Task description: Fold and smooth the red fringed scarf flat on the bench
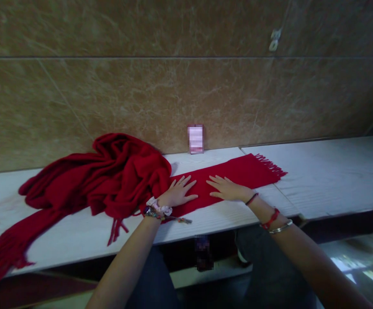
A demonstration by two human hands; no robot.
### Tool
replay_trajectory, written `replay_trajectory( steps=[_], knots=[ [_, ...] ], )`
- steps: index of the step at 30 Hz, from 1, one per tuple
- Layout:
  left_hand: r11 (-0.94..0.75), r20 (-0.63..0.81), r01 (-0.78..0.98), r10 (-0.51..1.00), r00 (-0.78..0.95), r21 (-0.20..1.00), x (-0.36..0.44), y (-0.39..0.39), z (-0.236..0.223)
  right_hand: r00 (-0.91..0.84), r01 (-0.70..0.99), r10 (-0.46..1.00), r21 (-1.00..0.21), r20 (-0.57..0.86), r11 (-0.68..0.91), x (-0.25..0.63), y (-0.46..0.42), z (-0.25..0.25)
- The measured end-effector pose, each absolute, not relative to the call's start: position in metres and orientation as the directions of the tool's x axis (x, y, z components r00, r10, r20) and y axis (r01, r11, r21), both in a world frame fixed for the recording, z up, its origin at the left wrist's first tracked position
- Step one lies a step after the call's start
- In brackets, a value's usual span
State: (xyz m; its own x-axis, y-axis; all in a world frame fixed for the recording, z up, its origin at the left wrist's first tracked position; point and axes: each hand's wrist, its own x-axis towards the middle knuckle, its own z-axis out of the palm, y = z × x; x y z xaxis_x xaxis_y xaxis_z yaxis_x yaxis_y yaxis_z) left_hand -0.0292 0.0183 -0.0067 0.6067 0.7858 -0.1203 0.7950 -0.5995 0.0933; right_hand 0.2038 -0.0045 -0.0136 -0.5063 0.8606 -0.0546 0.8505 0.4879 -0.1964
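A red fringed scarf lies flat across the white bench top, its tasselled end pointing right. My left hand rests on it with fingers spread, palm down, beside the bunched cloth. Just to the right, my right hand also presses flat on the scarf, fingers apart. Left of my hands, a crumpled heap of red cloth is piled up, and a fringed end hangs over the bench's front edge at far left. Whether heap and flat strip are one piece I cannot tell.
The white bench top runs along a brown marble-tiled wall. A small card-like object, blurred out, leans against the wall. A white fixture is on the wall at upper right. My legs are below the front edge.
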Motion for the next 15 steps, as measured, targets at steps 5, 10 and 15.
replay_trajectory(
  steps=[5,10,15],
  knots=[
    [-0.6,-0.166,0.795,0.777,0.607,0.091,-0.034,0.01,0.004,-0.507,0.853,0.861,-0.12,0.04,0.508,0.204,-0.011,-0.011],
    [-0.578,-0.137,0.816,0.807,0.574,0.007,-0.057,0.0,0.012,-0.568,0.818,0.817,-0.042,0.099,0.574,0.197,-0.021,-0.011],
    [-0.345,0.007,0.91,0.934,0.356,-0.23,-0.096,-0.012,0.017,-0.558,0.828,0.829,-0.051,0.03,0.559,0.197,-0.025,-0.017]
  ],
)
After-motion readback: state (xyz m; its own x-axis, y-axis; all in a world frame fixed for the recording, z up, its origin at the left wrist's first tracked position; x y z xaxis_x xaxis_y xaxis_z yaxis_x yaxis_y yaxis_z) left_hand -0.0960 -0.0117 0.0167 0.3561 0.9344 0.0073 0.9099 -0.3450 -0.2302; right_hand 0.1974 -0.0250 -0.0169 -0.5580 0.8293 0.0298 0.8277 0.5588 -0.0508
